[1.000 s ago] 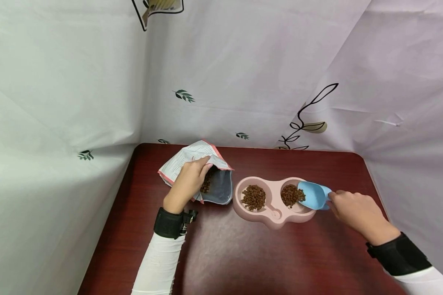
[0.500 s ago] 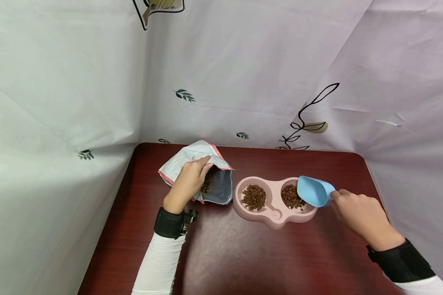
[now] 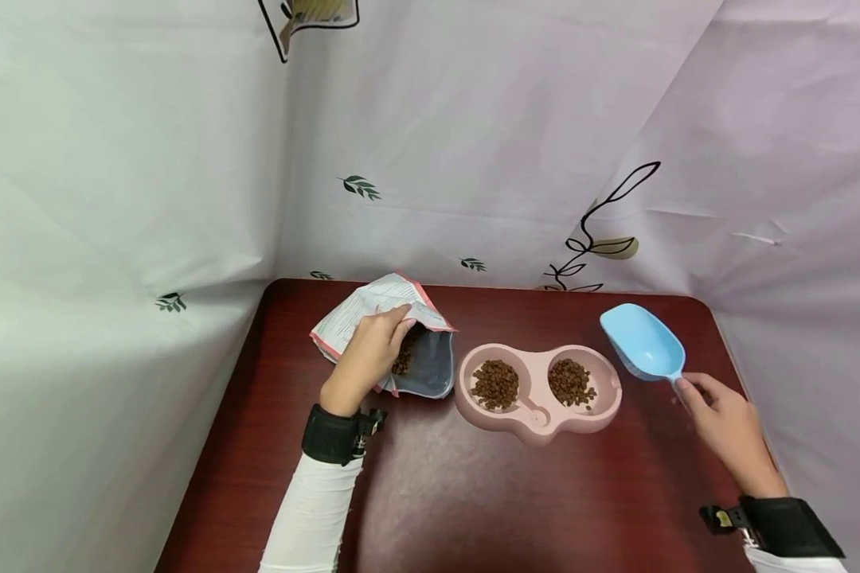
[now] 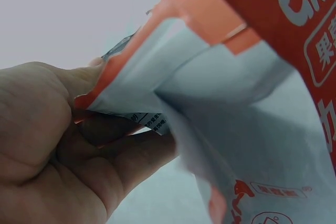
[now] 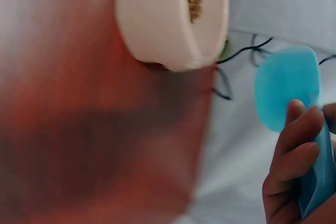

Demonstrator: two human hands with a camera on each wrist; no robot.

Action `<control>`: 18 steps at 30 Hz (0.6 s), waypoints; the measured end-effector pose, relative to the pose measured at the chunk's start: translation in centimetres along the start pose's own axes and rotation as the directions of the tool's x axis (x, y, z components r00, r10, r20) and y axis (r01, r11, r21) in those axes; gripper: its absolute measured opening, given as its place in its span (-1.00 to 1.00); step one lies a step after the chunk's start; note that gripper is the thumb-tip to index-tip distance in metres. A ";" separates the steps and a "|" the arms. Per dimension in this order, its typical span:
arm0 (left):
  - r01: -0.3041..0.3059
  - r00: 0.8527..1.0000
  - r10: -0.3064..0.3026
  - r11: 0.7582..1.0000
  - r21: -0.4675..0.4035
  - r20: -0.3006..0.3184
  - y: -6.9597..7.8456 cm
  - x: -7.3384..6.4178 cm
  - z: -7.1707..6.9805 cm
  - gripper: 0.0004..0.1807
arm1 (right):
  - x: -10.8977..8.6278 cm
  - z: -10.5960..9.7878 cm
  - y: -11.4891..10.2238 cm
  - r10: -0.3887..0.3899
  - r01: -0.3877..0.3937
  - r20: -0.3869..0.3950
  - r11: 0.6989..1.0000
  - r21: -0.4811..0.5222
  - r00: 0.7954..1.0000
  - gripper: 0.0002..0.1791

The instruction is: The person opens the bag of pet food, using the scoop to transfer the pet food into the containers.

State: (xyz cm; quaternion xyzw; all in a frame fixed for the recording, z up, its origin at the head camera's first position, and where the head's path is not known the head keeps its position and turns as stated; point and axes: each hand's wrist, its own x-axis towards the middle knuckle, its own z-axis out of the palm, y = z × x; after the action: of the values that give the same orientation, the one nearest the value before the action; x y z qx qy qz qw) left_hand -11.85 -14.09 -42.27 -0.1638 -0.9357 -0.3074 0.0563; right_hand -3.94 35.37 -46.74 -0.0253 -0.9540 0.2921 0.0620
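The right hand (image 3: 720, 418) holds the blue scoop (image 3: 643, 342) by its short handle, with the fingers (image 5: 294, 145) curled round it. The scoop stands lifted above the desk (image 3: 473, 501), to the right of the pink double bowl (image 3: 539, 422) and apart from it, and its hollow looks empty. The left hand (image 3: 368, 356) pinches the upper edge of the pet food bag (image 3: 373, 306) between thumb and fingers, so the mouth of the bag stays open toward the bowl; brown kibble (image 3: 404, 360) shows inside it. The bag lies on the desk, just beside the left end of the bowl.

Both compartments of the bowl carry a heap of kibble: the left heap (image 3: 495, 383) and the right heap (image 3: 569, 383) look about equal, and neither reaches the rim. Judging from this, the filling of the two compartments is done or almost done. What seems left is to put down the scoop and to let go of the bag or close it.
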 end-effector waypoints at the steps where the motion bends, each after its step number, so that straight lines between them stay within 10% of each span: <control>1: -0.001 1.000 0.001 1.000 0.001 0.002 0.0 0.0 0.0 -0.58 | -0.3 0.4 0.6 0.052 -0.052 0.010 0.998 0.047 0.999 -0.59; 13: 0.010 1.000 -0.010 1.000 0.007 0.001 0.1 -0.2 0.0 -0.58 | -1.4 5.5 2.3 0.372 -0.376 0.078 0.861 0.342 0.925 -0.48; 18: 0.009 1.000 -0.009 1.000 0.001 0.009 0.1 -0.2 0.1 -0.57 | -1.3 7.4 2.2 0.478 -0.456 0.118 0.689 0.564 0.870 -0.54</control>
State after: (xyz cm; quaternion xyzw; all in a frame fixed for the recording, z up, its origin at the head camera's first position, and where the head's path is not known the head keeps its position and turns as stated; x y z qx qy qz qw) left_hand -11.62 -13.98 -42.33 -0.1607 -0.9369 -0.3063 0.0508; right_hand -3.60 32.98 -54.19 -0.2526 -0.7809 0.5713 0.0084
